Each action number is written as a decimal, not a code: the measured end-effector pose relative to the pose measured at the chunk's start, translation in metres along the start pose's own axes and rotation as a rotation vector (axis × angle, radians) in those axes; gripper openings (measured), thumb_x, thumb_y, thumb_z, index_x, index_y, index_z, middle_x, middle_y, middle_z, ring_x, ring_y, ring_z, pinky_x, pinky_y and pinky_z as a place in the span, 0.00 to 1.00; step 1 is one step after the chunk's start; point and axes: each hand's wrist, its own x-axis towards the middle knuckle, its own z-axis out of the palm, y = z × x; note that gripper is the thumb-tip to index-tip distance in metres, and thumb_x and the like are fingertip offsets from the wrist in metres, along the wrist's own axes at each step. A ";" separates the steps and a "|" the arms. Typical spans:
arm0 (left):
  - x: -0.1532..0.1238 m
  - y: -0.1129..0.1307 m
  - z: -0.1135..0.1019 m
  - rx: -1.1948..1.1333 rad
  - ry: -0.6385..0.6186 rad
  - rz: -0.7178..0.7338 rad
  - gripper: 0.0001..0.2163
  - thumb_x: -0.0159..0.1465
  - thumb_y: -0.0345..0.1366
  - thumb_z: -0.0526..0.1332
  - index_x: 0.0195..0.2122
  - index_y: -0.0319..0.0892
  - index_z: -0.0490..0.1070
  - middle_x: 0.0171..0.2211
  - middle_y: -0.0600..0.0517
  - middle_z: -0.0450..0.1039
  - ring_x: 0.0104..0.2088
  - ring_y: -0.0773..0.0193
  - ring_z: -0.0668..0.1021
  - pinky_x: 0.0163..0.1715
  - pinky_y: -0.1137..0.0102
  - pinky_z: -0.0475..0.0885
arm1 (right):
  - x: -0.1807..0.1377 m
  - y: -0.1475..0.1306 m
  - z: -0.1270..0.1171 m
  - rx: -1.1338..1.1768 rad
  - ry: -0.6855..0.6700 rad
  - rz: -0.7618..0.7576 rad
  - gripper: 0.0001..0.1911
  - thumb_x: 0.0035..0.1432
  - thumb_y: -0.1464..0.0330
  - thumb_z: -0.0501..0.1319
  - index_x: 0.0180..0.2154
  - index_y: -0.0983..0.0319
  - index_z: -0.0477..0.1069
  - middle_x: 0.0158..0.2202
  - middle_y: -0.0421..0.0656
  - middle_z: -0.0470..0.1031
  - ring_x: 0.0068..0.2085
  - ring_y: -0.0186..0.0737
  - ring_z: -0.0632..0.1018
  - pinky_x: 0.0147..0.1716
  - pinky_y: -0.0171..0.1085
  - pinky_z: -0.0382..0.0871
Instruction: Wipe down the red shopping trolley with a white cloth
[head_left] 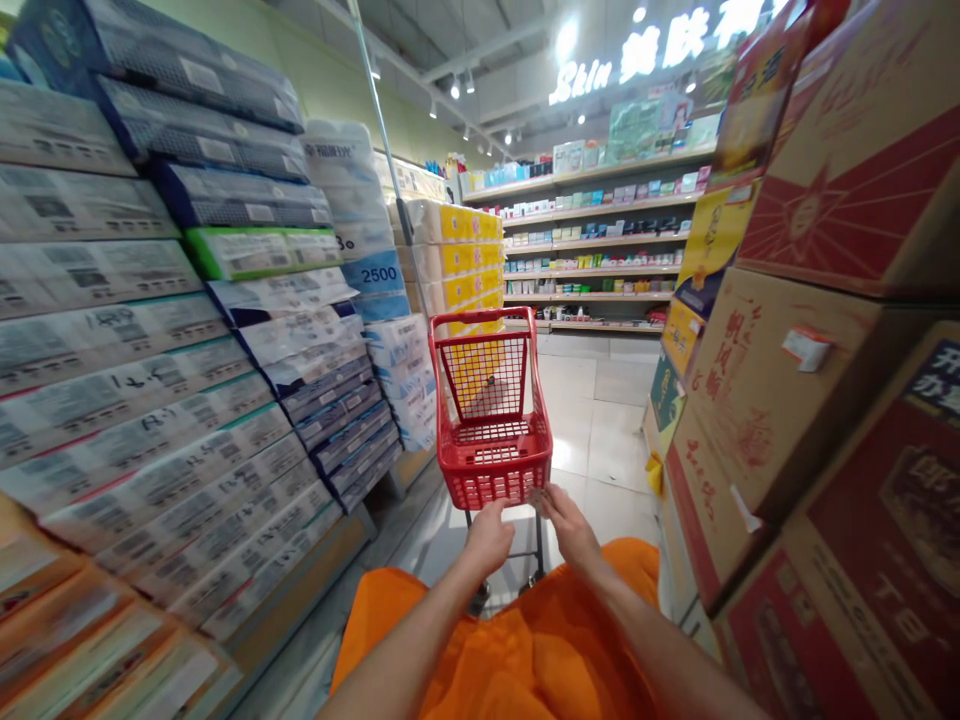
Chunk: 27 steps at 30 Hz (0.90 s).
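A red plastic shopping cart (491, 463) with a grid basket stands in front of me, its red handle at the far end. My left hand (490, 538) is closed at the lower near edge of the basket, with its fingertips partly hidden. At the basket's near right corner, my right hand (571, 527) has its fingers bent against the red plastic; they are slightly blurred. Below the hands are the cart's dark metal legs and small wheels. Orange clothing (517, 660) covers my lap beneath my forearms.
Stacked tissue packs (142, 380) line the left side, with yellow packs (469, 260) beyond. Cardboard cartons (772, 390) rise close on the right. Pale floor tiles (619, 440) run between them toward product shelves (592, 240) at the back. A thin pole (386, 115) stands left of the cart.
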 end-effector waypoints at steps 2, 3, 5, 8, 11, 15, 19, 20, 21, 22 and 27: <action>0.005 -0.001 -0.010 0.006 0.038 0.019 0.21 0.51 0.24 0.50 0.46 0.40 0.66 0.47 0.49 0.70 0.47 0.65 0.70 0.50 0.73 0.61 | 0.017 0.002 -0.013 0.013 0.061 0.026 0.28 0.56 0.81 0.44 0.57 0.56 0.52 0.58 0.43 0.56 0.58 0.40 0.57 0.53 0.47 0.60; 0.008 -0.002 -0.016 0.014 0.074 0.033 0.21 0.52 0.24 0.49 0.48 0.40 0.65 0.50 0.49 0.67 0.50 0.66 0.68 0.52 0.73 0.58 | 0.031 0.003 -0.020 0.017 0.093 0.048 0.27 0.57 0.80 0.44 0.57 0.58 0.53 0.59 0.45 0.55 0.59 0.42 0.56 0.54 0.48 0.59; 0.014 -0.005 -0.031 0.093 0.171 0.053 0.23 0.55 0.25 0.47 0.53 0.38 0.59 0.56 0.47 0.58 0.56 0.65 0.60 0.57 0.69 0.51 | 0.064 0.001 -0.030 0.010 0.104 0.102 0.25 0.58 0.78 0.45 0.56 0.61 0.56 0.59 0.49 0.54 0.59 0.45 0.55 0.54 0.50 0.57; 0.019 -0.015 -0.049 0.344 0.170 0.000 0.26 0.54 0.25 0.48 0.57 0.37 0.51 0.61 0.45 0.47 0.60 0.59 0.50 0.58 0.55 0.43 | 0.102 -0.022 -0.025 -0.014 -0.039 0.127 0.22 0.57 0.78 0.47 0.52 0.63 0.62 0.56 0.51 0.59 0.58 0.46 0.58 0.53 0.50 0.58; 0.018 -0.025 -0.056 0.540 0.059 -0.026 0.29 0.53 0.24 0.48 0.58 0.38 0.48 0.62 0.44 0.43 0.61 0.57 0.46 0.56 0.48 0.42 | 0.116 -0.057 -0.006 0.006 -0.210 0.006 0.23 0.55 0.79 0.48 0.52 0.62 0.63 0.54 0.48 0.63 0.56 0.44 0.61 0.53 0.46 0.59; 0.015 -0.033 -0.055 0.671 0.033 0.019 0.29 0.54 0.26 0.46 0.59 0.38 0.45 0.62 0.46 0.42 0.61 0.58 0.46 0.55 0.47 0.43 | 0.113 -0.064 -0.007 -0.011 -0.339 -0.040 0.24 0.54 0.79 0.50 0.53 0.60 0.61 0.54 0.45 0.62 0.57 0.43 0.59 0.54 0.46 0.55; 0.013 -0.033 -0.051 0.687 0.024 0.025 0.30 0.54 0.29 0.47 0.60 0.37 0.43 0.62 0.47 0.40 0.61 0.56 0.44 0.55 0.48 0.45 | 0.103 -0.034 -0.030 -0.158 -0.246 0.230 0.23 0.55 0.80 0.49 0.51 0.61 0.64 0.55 0.48 0.60 0.59 0.48 0.56 0.54 0.51 0.54; 0.012 -0.032 -0.049 0.681 0.030 0.030 0.31 0.53 0.29 0.47 0.60 0.37 0.43 0.62 0.47 0.40 0.61 0.56 0.44 0.56 0.48 0.45 | 0.100 -0.033 -0.030 -0.171 -0.212 0.264 0.23 0.55 0.80 0.48 0.51 0.62 0.63 0.56 0.48 0.60 0.59 0.48 0.55 0.54 0.51 0.54; 0.011 -0.031 -0.047 0.677 0.035 0.039 0.31 0.53 0.29 0.47 0.60 0.37 0.43 0.62 0.47 0.40 0.61 0.56 0.45 0.56 0.48 0.45 | 0.098 -0.036 -0.026 -0.166 -0.188 0.266 0.23 0.56 0.80 0.47 0.51 0.62 0.63 0.56 0.49 0.60 0.59 0.47 0.55 0.54 0.51 0.54; 0.011 -0.030 -0.046 0.676 0.041 0.052 0.31 0.53 0.28 0.47 0.60 0.37 0.43 0.62 0.47 0.40 0.61 0.56 0.45 0.56 0.48 0.45 | 0.097 -0.044 -0.020 -0.146 -0.179 0.233 0.23 0.56 0.79 0.47 0.52 0.62 0.63 0.56 0.49 0.60 0.59 0.46 0.55 0.54 0.50 0.55; 0.009 -0.031 -0.040 0.676 0.049 0.110 0.30 0.53 0.28 0.45 0.60 0.36 0.44 0.62 0.49 0.39 0.61 0.59 0.46 0.56 0.48 0.43 | 0.097 -0.075 0.005 -0.056 -0.256 -0.062 0.23 0.55 0.78 0.49 0.52 0.60 0.63 0.56 0.44 0.60 0.59 0.45 0.56 0.54 0.47 0.56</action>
